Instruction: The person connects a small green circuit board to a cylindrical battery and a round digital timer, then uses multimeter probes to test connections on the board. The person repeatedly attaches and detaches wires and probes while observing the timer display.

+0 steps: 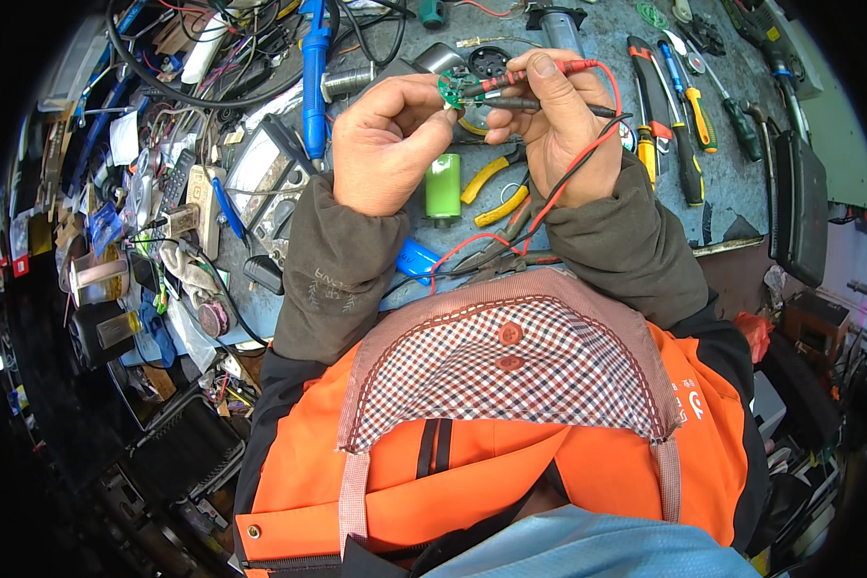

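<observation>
Between the fingertips of my left hand (392, 144) is a small green circuit board (451, 89), held up over the bench. My right hand (570, 130) grips two multimeter probes, a red probe (549, 73) and a black probe (530, 102). Both tips point left at the board; whether they touch it I cannot tell. Red and black leads (588, 154) hang from the probes across my right wrist. Below the hands a green cylinder (443, 188) stands on the bench, beside pliers with yellow handles (499, 200).
Screwdrivers (696, 111) and other hand tools lie at the right, near a black case (801, 207). At the left are a blue soldering iron-like tool (315, 82), a solder spool (349, 81), a power strip (204, 207) and heaped cables and parts. The bench's near edge (732, 246) shows at right.
</observation>
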A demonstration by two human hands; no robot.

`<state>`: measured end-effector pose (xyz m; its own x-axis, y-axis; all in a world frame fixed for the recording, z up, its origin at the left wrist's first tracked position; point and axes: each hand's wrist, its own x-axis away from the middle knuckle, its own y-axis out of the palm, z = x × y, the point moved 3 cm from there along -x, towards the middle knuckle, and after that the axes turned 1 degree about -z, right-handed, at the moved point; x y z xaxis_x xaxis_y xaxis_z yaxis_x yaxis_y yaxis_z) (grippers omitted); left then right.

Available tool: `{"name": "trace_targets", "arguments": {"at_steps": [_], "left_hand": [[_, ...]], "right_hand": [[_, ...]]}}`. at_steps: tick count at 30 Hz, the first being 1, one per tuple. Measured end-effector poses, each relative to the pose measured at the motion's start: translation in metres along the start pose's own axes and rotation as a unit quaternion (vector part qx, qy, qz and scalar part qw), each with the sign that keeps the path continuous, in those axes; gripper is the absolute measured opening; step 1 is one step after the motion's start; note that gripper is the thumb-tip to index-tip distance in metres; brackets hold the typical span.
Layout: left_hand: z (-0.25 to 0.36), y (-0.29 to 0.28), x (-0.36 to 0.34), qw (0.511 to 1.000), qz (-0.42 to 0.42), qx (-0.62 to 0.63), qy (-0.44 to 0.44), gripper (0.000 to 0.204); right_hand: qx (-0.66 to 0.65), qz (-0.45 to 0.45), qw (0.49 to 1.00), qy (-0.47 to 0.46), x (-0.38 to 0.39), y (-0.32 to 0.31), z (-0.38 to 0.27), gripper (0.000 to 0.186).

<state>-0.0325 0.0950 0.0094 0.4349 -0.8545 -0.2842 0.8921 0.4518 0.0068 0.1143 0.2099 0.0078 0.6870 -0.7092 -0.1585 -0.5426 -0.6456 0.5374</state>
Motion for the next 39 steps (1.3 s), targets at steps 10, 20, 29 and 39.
{"name": "trace_targets", "arguments": {"at_steps": [10, 20, 29, 39], "left_hand": [[0.0004, 0.0018, 0.0005, 1.000, 0.001, 0.016, 0.001, 0.016], [-0.0007, 0.0004, 0.0001, 1.000, 0.001, 0.000, 0.005, 0.014], [-0.0025, -0.0003, -0.0001, 1.000, 0.000, -0.010, 0.017, 0.014], [-0.0029, -0.0020, -0.0004, 0.999, -0.008, -0.039, 0.026, 0.016]], "right_hand": [[0.001, -0.002, 1.000, -0.002, -0.0003, -0.0001, 0.0009, 0.029], [-0.008, -0.003, 1.000, 0.000, -0.0004, -0.0003, 0.0011, 0.028], [-0.002, -0.001, 1.000, 0.008, -0.0014, -0.0003, 0.0010, 0.028], [-0.003, -0.001, 1.000, 0.008, -0.0014, -0.0006, 0.0001, 0.027]]}}
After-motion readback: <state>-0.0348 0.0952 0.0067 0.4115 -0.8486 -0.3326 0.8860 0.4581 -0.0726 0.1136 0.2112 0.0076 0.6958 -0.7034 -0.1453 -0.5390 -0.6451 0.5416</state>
